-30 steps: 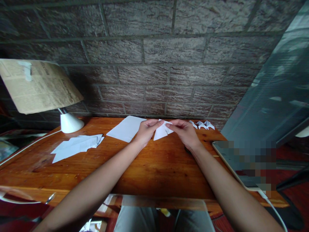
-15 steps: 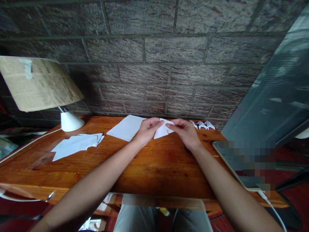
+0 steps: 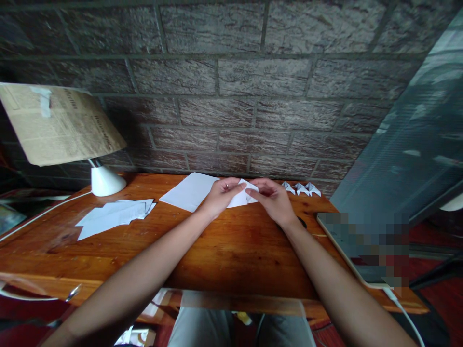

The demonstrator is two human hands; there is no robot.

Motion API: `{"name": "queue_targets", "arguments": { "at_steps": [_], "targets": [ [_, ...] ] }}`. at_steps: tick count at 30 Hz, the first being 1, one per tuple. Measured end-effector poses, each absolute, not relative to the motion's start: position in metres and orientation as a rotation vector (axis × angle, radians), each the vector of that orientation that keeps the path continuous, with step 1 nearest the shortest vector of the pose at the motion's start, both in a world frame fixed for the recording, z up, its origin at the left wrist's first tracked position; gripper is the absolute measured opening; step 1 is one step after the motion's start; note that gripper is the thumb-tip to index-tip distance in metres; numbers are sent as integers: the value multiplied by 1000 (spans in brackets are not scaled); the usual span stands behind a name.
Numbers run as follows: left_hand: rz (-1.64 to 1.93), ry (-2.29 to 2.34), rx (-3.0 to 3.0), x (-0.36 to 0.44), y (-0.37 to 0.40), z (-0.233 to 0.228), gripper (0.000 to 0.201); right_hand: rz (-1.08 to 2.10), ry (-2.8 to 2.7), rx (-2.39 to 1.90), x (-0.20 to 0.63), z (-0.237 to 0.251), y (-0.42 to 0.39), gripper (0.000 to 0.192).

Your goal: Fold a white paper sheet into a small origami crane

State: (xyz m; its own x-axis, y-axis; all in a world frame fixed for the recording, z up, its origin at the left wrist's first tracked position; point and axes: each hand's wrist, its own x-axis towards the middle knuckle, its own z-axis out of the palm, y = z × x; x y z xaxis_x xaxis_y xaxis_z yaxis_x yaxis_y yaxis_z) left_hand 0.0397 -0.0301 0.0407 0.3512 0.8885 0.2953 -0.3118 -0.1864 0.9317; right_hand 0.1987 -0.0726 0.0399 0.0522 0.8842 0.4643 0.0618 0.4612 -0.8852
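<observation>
A wooden, orange-brown counter stands against a dark brick wall. Near its far left corner stands a white-based lamp with a tilted newspaper shade, its white cord trailing toward the left edge. Just inward of the lamp lies a loose stack of white cut paper pieces. A flat white rectangular sheet rests at the far edge, directly left of the hands and touching or nearly touching the left wrist. Three small folded white paper figures sit in a row near the far right corner. A flat tablet-like device with a blurred screen occupies the right edge, with a white cable leaving its near end. Nothing stands between the person and the hands.

The left hand and the right hand meet at the middle of the far edge, each with thumb and fingers pinched closed on a small, partly folded white paper piece. The paper piece is held between both hands, at or just above the counter surface; whether it touches the wood cannot be told. A ring shows on one finger of the left hand.
</observation>
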Motion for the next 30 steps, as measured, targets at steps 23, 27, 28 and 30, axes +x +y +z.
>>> {"name": "queue_targets", "arguments": {
  "at_steps": [23, 27, 28, 30],
  "targets": [
    [1295, 586, 1379, 42, -26, 37, 31, 686, -1394, -977, 201, 47, -78, 23],
    [1305, 581, 1335, 42, -26, 36, 33, 763, -1343, -969, 202, 46, -75, 24],
    [1311, 584, 1329, 43, -26, 37, 33, 791, -1324, -966, 202, 46, -75, 24],
    [1323, 597, 1340, 43, -27, 37, 32, 843, -1289, -959, 202, 47, -75, 24]
  ]
}}
